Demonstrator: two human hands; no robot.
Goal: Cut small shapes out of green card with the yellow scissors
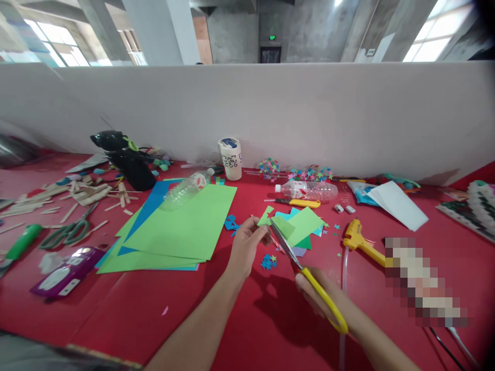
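Wooden craft sticks, flat and pale (36,200), lie scattered at the far left of a glossy red tabletop (127,319). Nearer the edge is a cutting tool with a bright green handle (26,241), and to its right a pair of scissors with dull green handles (71,233), lying flat. A shiny purple packet with white patches (69,272) sits below them. Behind, a black bottle with a glossy lid (129,162) leans against the clutter.

Next comes a fanned stack of light-green and blue paper sheets (174,226), with a clear plastic bottle (185,190) tipped over its back edge. Behind the stack's right corner a white cup with dark lettering (231,161) stands upright by the pale partition (247,113).

Blue paper cut-outs (231,224) lie between the stack and the left hand (247,239), whose thumb and fingers pinch a small light-green paper piece (264,216) above the table. At that piece are the blade tips of the yellow-handled scissors (324,299), gripped in the right hand (315,293); whether the blades are parted, I cannot tell. Small blue stars (267,262) lie below the left hand.

Beyond the blades is an overlapping pile of green, blue and purple paper (305,226). Behind it lie a yellow utility knife (305,203) and a second clear bottle (307,190), on its side. Farther right are a yellow glue gun (353,237) and a folded white sheet (398,205).
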